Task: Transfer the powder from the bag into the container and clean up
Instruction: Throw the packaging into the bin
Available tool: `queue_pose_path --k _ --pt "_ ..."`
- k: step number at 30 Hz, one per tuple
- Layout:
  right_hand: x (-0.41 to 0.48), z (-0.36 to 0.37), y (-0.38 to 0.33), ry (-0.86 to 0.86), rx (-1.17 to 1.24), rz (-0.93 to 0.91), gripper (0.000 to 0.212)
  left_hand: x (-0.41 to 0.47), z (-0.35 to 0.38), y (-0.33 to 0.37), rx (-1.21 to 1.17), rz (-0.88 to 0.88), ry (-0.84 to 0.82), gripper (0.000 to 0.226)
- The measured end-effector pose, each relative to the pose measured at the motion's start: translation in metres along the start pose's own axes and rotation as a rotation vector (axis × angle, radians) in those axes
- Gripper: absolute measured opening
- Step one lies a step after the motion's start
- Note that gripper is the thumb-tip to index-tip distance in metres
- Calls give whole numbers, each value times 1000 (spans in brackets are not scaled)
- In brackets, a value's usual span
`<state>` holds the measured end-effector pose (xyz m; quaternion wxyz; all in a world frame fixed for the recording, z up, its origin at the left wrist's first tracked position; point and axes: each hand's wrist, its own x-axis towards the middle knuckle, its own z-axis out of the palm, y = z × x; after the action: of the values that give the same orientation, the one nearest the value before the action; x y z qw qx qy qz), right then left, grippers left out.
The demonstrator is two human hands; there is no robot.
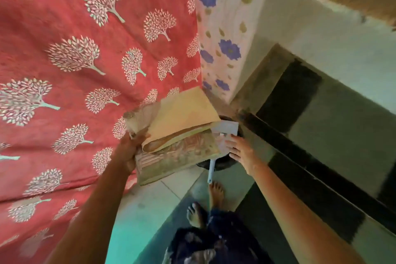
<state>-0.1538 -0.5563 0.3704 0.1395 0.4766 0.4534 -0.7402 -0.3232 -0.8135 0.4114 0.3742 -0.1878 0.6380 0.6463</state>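
Observation:
My left hand (130, 148) grips the folded end of a tan paper bag (180, 126) with a faded printed face, holding it over a black round container (222, 163) on the floor. The bag hides most of the container. My right hand (242, 152) hovers beside the bag's right edge with fingers straight, just above the container's rim. A white piece (227, 127) and a white handle (211, 170) stick out from under the bag. No powder is visible.
A bed with a red tree-patterned cover (85, 70) fills the left. A white sheet with blue flowers (220, 34) hangs at its end. A wall with a black-striped base (317, 135) runs along the right. My bare feet (205, 206) stand on the tiled floor.

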Motion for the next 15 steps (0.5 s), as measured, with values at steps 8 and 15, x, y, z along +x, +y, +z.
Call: queue_pose_path --k 8,15 --pt "162 13 166 286 -441 320 45 151 -51 -103 20 -101 20 42" --pt "249 25 254 319 -293 472 51 213 -86 -159 57 -173 -86 100"
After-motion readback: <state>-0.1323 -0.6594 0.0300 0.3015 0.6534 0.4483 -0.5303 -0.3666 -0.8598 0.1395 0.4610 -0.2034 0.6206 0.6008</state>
